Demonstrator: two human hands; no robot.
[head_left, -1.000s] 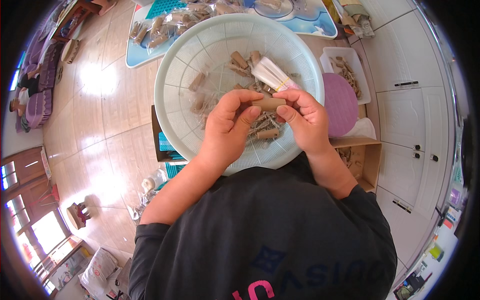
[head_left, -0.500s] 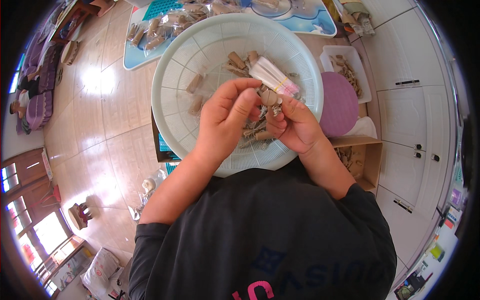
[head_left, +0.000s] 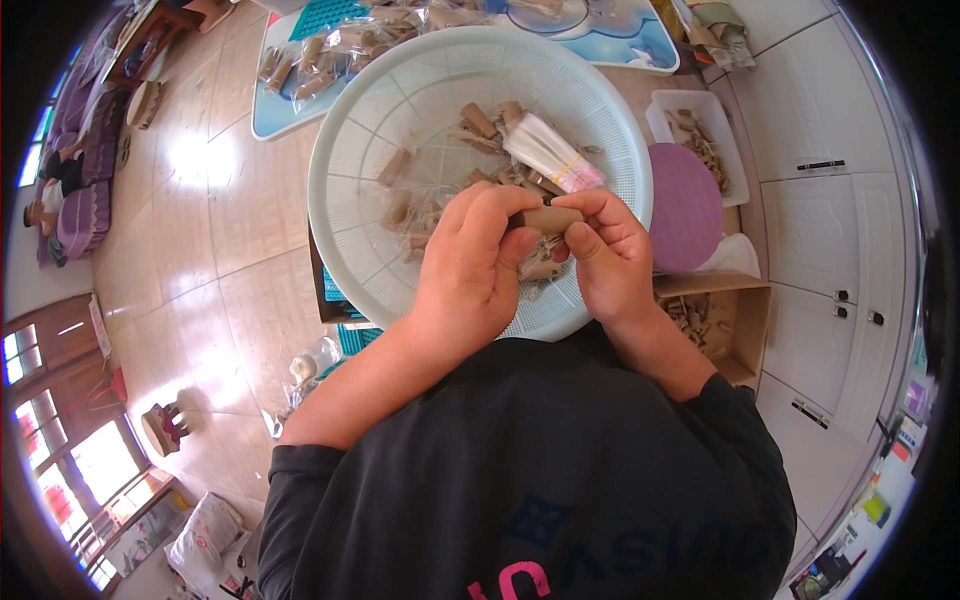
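Both hands are back on one brown cardboard tube [head_left: 552, 220]. The left hand [head_left: 470, 260] is partly curled, thumb and fingertips pinching the tube's left end; the right hand [head_left: 615, 255] has its thumb and bent fingers closed on the other end. Half a second ago the right hand alone gripped the tube, turned end-on, with the left hand just off it. Now it lies crosswise again — much as it did a second ago — so the handling of this piece looks unfinished. Whether anything sits inside the tube, I can't make out; the fingers cover its ends.

The tube is held above a pale round mesh basket [head_left: 355, 180], where loose brown tubes [head_left: 478, 120] and a banded bundle of clear plastic sleeves [head_left: 545, 150] lie just beyond the hands. To the right are a purple disc [head_left: 685, 208], a white plastic tub [head_left: 741, 185] and an open cardboard box [head_left: 748, 325]. Farther out, past the basket's far rim, bagged tubes [head_left: 345, 50] rest on a blue tabletop [head_left: 268, 118] — these seem unchanged.
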